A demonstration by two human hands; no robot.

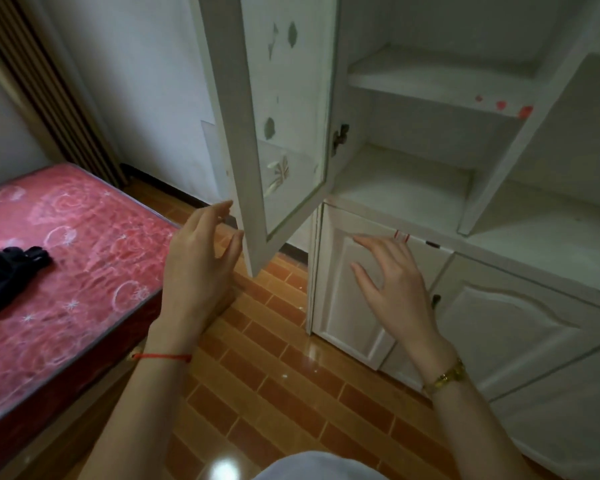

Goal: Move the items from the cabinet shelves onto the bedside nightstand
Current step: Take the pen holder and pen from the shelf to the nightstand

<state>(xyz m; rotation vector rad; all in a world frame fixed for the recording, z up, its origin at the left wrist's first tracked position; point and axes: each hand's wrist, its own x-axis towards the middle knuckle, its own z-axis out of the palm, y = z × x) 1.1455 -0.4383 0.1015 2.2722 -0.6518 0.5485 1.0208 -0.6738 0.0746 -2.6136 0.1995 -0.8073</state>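
A white cabinet stands ahead with its upper glass door (274,133) swung wide open toward me. Two shelves show inside, an upper shelf (440,81) and a lower shelf (406,181); both look bare, and red stains mark the upper shelf's front edge. My left hand (201,265) hovers with relaxed fingers at the lower outer corner of the open door; whether a fingertip touches it I cannot tell. My right hand (392,278) is spread in front of the closed lower cabinet door (347,292) and holds nothing. No nightstand is in view.
A bed with a red patterned mattress (66,244) fills the left side, and a black garment (7,271) lies on it. Orange tiled floor (291,368) runs between bed and cabinet. More closed lower doors (520,334) extend right. A radiator stands in the far left corner.
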